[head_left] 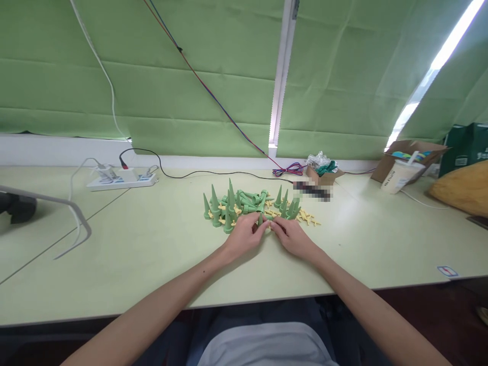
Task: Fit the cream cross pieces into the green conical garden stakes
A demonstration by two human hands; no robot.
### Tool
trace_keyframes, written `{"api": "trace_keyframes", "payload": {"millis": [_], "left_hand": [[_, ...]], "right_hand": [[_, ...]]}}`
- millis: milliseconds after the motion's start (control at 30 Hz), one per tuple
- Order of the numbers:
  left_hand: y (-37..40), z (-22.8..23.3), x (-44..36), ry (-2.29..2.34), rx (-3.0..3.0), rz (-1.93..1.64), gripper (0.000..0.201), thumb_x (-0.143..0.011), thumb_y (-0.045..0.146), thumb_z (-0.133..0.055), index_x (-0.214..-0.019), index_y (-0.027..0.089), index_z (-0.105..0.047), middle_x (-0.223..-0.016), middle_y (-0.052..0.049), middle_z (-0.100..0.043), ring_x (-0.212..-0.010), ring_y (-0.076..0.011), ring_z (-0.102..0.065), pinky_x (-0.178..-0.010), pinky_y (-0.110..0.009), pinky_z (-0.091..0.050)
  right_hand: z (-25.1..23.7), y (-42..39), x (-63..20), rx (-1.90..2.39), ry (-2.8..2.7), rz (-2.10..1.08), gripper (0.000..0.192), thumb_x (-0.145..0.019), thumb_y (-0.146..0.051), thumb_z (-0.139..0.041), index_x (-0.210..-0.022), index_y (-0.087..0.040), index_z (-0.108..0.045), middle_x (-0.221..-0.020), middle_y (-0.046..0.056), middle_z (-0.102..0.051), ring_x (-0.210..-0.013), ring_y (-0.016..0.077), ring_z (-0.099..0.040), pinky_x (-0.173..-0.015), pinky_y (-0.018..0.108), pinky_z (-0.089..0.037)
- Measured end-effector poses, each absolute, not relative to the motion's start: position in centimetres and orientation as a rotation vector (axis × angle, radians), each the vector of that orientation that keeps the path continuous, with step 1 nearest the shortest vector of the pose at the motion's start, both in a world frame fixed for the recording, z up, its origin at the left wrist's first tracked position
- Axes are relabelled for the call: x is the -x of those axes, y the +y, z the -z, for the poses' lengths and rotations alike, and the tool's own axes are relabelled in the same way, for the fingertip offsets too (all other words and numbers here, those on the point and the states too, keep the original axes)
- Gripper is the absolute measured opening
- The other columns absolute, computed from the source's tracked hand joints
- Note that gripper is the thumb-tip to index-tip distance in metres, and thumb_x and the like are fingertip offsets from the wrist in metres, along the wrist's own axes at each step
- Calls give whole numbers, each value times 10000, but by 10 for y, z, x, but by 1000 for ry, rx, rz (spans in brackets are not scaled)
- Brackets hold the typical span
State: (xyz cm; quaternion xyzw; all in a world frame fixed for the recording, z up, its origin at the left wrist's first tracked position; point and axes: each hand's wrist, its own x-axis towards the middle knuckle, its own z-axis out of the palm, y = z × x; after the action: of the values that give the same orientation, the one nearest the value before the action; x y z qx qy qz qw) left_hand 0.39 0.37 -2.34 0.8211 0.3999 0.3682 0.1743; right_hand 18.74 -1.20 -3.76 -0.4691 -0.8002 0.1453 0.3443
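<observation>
Both hands' fingers pinch smooth green plastic cone.

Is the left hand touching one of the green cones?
Touching. The head view shows the left hand with its fingertips pinched around a small green cone at the near edge of the pile.

Both bare forearms are reaching forward and converging at the centre. The left hand is lying palm down, fingers curling rightward. The right hand is mirroring it, fingertips nearly meeting the left's.
</observation>
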Motion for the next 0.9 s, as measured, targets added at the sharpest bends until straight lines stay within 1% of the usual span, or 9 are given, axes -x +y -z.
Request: {"api": "trace_keyframes", "payload": {"millis": [67, 133, 200, 400, 600, 800, 900], "left_hand": [[5, 23, -4, 1155, -2297, -1057, 298, -925, 404, -462, -832, 172, -625, -627, -2, -570, -548, -138, -480, -539, -270, -367], [5, 23, -4, 1167, -2271, -1065, 309, -928, 411, -456, -813, 173, -616, -639, -2, -576, -543, -133, -481, -538, -267, -369], [5, 22, -3, 1171, -2257, -1062, 317, -929, 418, -454, -807, 173, -615, -650, -2, -580, -542, -131, -479, -537, -266, -368], [2, 21, -3, 1150, -2273, -1026, 319, -929, 418, -453, -821, 173, -625, -627, 5, -566, -539, -133, -471, -530, -267, -362], [2, 20, -3, 1128, -2337, -985, 293, -908, 400, -487, -785, 168, -618, -607, 6, -543, -537, -132, -469, -535, -269, -368], [0, 17, -2, 1040, -2306, -917, 225, -874, 377, -537, -837, 165, -600, -662, 9, -586, -523, -112, -508, -507, -240, -387], [1, 19, -2, 1043, -2337, -929, 197, -871, 347, -539, -855, 164, -610, -699, 0, -605, -551, -117, -520, -535, -245, -399]], "right_hand": [[36, -13, -187, 1210, -2054, -430, 237, -989, -328, -392, -851, -217, -550, -629, -19, -568, -576, 154, -522, -569, 261, -338], [34, -14, -187, 1184, -2041, -486, 170, -974, -317, -431, -965, -218, -569, -660, -17, -607, -617, 160, -561, -594, 258, -365], [33, -15, -187, 1163, -2041, -510, 155, -966, -306, -450, -997, -215, -572, -684, -12, -623, -639, 162, -573, -608, 258, -377], [33, -16, -188, 1139, -2076, -491, 161, -975, -274, -420, -905, -214, -551, -692, -18, -597, -612, 146, -533, -604, 254, -363], [34, -14, -188, 1143, -2107, -423, 208, -971, -241, -410, -773, -211, -467, -648, -28, -511, -577, 135, -473, -568, 252, -316], [37, -12, -190, 1157, -2132, -382, 265, -979, -239, -383, -721, -208, -435, -626, -26, -486, -555, 133, -450, -560, 257, -299], [36, -12, -190, 1171, -2119, -394, 260, -981, -253, -389, -735, -208, -460, -636, -22, -512, -565, 136, -471, -567, 257, -308]]}}
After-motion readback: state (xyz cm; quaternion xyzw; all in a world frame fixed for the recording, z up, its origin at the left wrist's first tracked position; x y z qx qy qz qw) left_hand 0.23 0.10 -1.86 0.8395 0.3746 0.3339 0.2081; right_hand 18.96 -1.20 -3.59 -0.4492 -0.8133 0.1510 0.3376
